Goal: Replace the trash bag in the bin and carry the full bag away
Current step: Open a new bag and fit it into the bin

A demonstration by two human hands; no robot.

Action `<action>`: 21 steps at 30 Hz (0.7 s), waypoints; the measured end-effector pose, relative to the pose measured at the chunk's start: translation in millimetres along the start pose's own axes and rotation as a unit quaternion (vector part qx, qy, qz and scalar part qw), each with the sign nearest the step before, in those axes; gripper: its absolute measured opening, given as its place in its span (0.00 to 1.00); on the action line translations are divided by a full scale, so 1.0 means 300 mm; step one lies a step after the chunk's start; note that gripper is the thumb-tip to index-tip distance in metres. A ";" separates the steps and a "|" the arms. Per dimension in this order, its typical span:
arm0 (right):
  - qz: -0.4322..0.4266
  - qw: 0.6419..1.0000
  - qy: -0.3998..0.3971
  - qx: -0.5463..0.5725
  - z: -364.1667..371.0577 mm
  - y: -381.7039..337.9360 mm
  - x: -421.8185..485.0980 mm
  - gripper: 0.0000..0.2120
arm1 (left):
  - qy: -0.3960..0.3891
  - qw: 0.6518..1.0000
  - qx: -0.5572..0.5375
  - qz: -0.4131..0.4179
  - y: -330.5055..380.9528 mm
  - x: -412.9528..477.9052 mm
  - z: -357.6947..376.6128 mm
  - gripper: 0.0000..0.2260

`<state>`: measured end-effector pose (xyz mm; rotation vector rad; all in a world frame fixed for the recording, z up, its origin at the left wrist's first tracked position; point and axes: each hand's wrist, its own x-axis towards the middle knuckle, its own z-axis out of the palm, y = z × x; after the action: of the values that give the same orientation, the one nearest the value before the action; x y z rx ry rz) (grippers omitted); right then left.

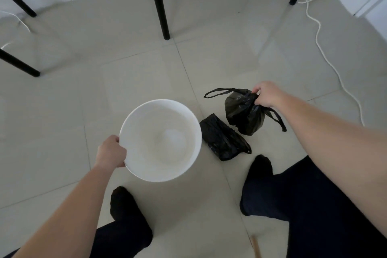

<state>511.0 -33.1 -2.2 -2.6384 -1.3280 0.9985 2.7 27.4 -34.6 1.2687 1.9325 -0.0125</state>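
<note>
A round white bin stands on the tiled floor with no bag inside it. My left hand grips its rim on the left side. To the right of the bin sits a full black trash bag with loose handle loops. My right hand pinches the gathered top of that bag. Between the bin and the full bag lies a folded bundle of black trash bags, flat on the floor.
Black table or chair legs stand ahead and to the left. A white cable snakes across the floor on the right. My feet in dark socks are planted just below the bin. A wooden stick end shows at the bottom.
</note>
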 end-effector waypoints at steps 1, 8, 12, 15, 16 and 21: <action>0.006 1.000 0.001 -0.005 0.021 0.007 0.008 0.16 | 0.000 1.000 -0.005 -0.003 0.001 -0.001 -0.001 0.13; 0.009 1.000 0.000 -0.003 0.130 0.039 0.053 0.18 | -0.005 0.999 -0.027 -0.020 0.009 -0.003 -0.001 0.14; -0.014 1.000 -0.011 0.001 0.163 0.023 0.064 0.14 | -0.011 0.999 -0.031 -0.023 0.010 -0.003 -0.001 0.14; -0.031 0.999 -0.027 0.000 0.170 0.002 0.058 0.13 | -0.013 0.999 -0.037 -0.028 0.013 -0.002 -0.002 0.14; -0.032 0.999 -0.031 0.000 0.168 -0.004 0.055 0.14 | -0.015 0.999 -0.036 -0.028 0.017 -0.003 -0.003 0.14; -0.030 0.998 -0.041 0.022 0.150 -0.028 0.035 0.24 | -0.021 0.998 -0.057 -0.027 0.028 -0.019 0.002 0.14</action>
<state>484.8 -31.5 -41.3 -2.5354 -1.3758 1.1248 10.5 26.9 -28.3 1.1334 1.9026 0.0421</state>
